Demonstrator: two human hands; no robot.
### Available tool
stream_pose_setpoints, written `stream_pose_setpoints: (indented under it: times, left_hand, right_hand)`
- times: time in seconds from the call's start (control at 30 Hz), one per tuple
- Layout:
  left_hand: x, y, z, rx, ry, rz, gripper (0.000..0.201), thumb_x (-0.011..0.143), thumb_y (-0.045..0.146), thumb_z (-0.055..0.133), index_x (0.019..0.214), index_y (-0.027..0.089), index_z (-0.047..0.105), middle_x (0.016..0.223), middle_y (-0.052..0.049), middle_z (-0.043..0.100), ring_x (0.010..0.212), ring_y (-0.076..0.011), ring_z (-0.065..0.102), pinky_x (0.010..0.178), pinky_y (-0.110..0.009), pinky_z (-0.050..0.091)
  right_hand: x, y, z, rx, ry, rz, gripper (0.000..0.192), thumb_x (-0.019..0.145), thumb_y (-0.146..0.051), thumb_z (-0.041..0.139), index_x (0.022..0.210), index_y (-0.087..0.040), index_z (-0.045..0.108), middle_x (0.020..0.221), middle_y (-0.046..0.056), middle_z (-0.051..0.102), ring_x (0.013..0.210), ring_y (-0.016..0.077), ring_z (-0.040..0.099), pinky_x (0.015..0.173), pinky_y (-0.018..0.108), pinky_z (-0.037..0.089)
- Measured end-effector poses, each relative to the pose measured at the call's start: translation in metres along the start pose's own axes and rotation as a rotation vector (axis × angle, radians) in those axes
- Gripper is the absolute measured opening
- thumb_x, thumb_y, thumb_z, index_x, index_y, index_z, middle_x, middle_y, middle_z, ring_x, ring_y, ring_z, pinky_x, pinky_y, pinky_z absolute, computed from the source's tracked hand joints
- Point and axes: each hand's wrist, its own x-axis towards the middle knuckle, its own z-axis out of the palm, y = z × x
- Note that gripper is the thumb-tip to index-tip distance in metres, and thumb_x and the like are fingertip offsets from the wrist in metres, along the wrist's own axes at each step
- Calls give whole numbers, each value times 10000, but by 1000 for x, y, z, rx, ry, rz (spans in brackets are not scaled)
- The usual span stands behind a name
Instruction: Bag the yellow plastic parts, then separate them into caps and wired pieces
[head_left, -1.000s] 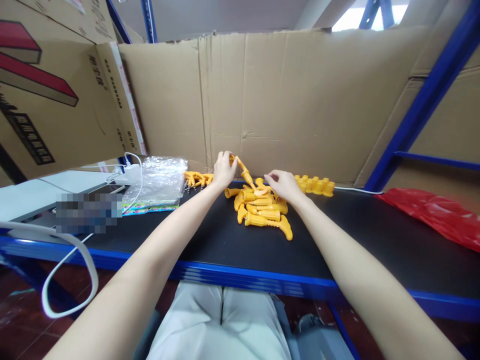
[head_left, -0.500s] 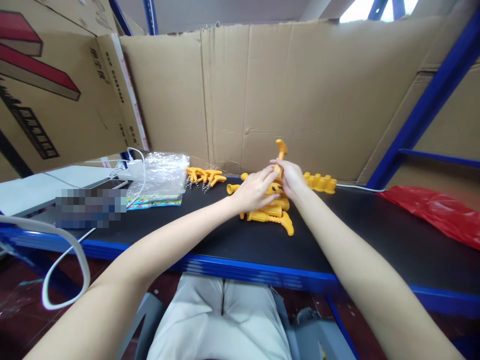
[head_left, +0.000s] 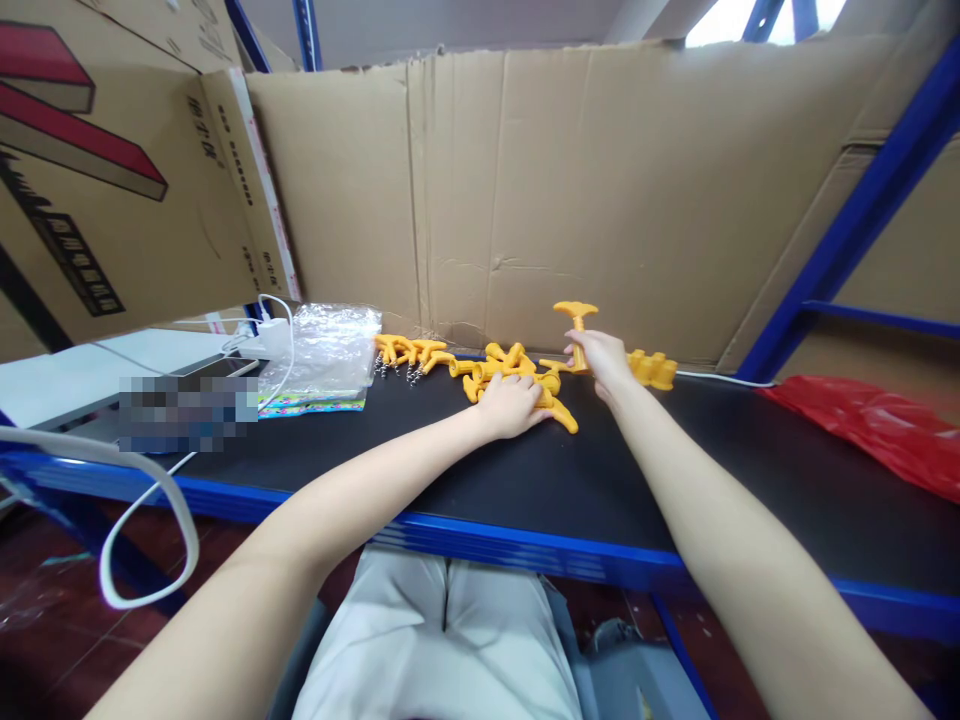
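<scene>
My right hand (head_left: 606, 362) is closed around the shaft of a yellow plastic corkscrew (head_left: 576, 312), held upright with its T-shaped handle on top. My left hand (head_left: 511, 405) lies over a pile of yellow corkscrews (head_left: 510, 355), its fingers curled round one corkscrew (head_left: 562, 416) whose handle sticks out to the right. The fingers hide part of the pile. Just right of my right hand is a group of yellow plastic pieces (head_left: 652, 370), partly covered by the wrist. Farther left, several yellow handles with bare metal spirals (head_left: 409, 352) lie together.
Clear plastic bags (head_left: 330, 335) and a white charger with cables (head_left: 274, 338) are at the left. A red plastic bag (head_left: 870, 420) lies at the right. Cardboard (head_left: 600, 180) walls the back of the black table (head_left: 450, 490), which has a blue metal front edge (head_left: 525, 550).
My right hand has moved right with the upright corkscrew, away from my left hand. My left hand has come down onto the pile, and the front corkscrew has shifted back.
</scene>
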Motion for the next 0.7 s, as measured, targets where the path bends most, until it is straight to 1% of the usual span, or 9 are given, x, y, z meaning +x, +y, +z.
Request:
stream_pose_setpoints:
  times: [0.1,0.17,0.23,0.3,0.37,0.43,0.5,0.6,0.7]
  left_hand:
    - [-1,-10,-9,-79,87,-23,546,856,569,365,1206,168,484,1237,-133,535,1149,-286,479,931,-452,366]
    - [-3,-18,-21,-112,198,-87,577,874,532,359,1321,167,365,1352,-149,430,1216,-280,418,944,-446,357]
    - [-4,-26,-33,-99,306,-142,582,889,469,373,1388,193,255,1430,-157,311,1245,-278,385,939,-433,361]
    - [-6,-33,-42,-59,339,-151,556,896,429,389,1397,241,240,1442,-146,283,1219,-277,416,918,-419,375]
    - [-9,-37,-45,-18,307,-173,474,909,395,377,1361,266,316,1378,-133,378,1137,-264,494,882,-393,399]
    - [-14,-40,-43,7,254,-245,384,927,351,340,1296,265,407,1247,-117,495,1019,-239,569,818,-354,431]
    - [-18,-43,-41,21,216,-323,338,936,319,317,1239,263,455,1142,-101,546,925,-221,604,745,-319,450]
    - [-24,-48,-42,18,214,-363,331,933,316,335,1247,275,431,1129,-92,544,904,-215,604,709,-300,453]
    - [-28,-50,-45,-40,242,-362,386,934,317,342,1317,273,337,1152,-98,534,933,-211,590,733,-297,448]
  right_hand:
    - [-3,4,-3,-460,44,-217,234,799,-291,499,913,-160,655,809,65,661,714,167,589,727,316,422]
    - [-8,5,-3,-747,61,-371,264,807,-305,494,984,-206,664,913,73,666,879,219,576,846,395,342]
    - [-14,3,1,-907,34,-503,280,829,-294,465,1022,-235,659,966,74,657,933,237,551,872,430,274]
    - [-23,-2,7,-966,-18,-635,291,850,-275,435,1041,-241,651,970,77,646,925,234,538,845,415,258]
    - [-32,-7,14,-989,-71,-755,300,866,-262,415,1064,-232,638,957,85,636,910,228,527,803,381,261]
    - [-41,-13,22,-1002,-127,-857,307,882,-252,395,1086,-213,621,945,93,627,898,223,519,766,353,263]
    - [-47,-16,27,-1002,-175,-939,315,899,-246,374,1113,-190,598,952,100,622,898,221,515,757,343,265]
    - [-49,-18,32,-980,-168,-993,343,917,-241,343,1172,-126,542,1017,124,613,931,229,511,804,352,268]
    - [-46,-17,34,-974,-137,-970,337,924,-233,327,1141,-83,537,1041,142,609,938,236,514,860,364,261]
